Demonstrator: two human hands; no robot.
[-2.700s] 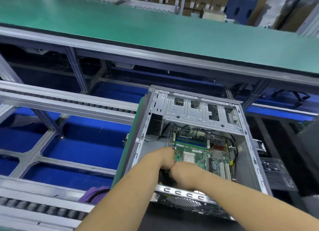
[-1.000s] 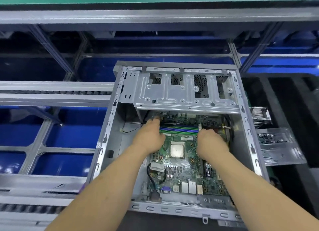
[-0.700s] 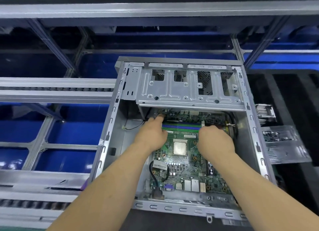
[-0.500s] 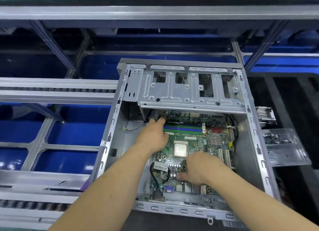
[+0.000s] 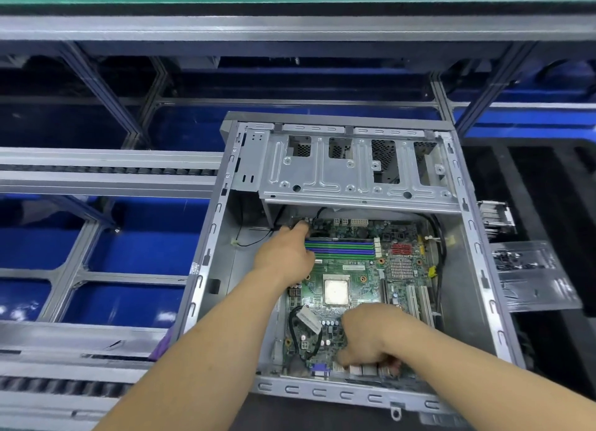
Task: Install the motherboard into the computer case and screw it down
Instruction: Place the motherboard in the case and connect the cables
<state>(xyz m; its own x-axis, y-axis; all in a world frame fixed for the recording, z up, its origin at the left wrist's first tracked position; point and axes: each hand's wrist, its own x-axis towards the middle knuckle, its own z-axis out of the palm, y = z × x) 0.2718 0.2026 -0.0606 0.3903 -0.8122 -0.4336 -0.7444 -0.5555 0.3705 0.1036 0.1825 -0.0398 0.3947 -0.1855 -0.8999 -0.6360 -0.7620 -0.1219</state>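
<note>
Computer case (image 5: 480, 279): grey metal tower lying on its side, open face up, on a dark worktop (image 5: 548, 179). Drive cage (image 5: 354, 172) spans its far end.

Motherboard (image 5: 358, 269): green board lying flat inside the case, below the drive cage. Blue and green memory slots (image 5: 342, 250) run across its far part; a square silver processor socket (image 5: 336, 292) sits at centre; white expansion slots (image 5: 416, 301) along the right side. A white label strip near the memory slots carries print too small to read. No brand is legible.

Left hand (image 5: 285, 256): reaches to the board's far left corner, fingers extended and pressing on the board edge; grip apart.

Right hand (image 5: 371, 334): at the near edge, fingers curled down over the rear port blocks (image 5: 361, 370), beside a blue port (image 5: 321, 370); whether the grip clamps anything cannot be told.

Black cable (image 5: 295, 334): loops over the board's near left.

Clear plastic tray (image 5: 532, 276): right of the case, holding small dark parts.
</note>
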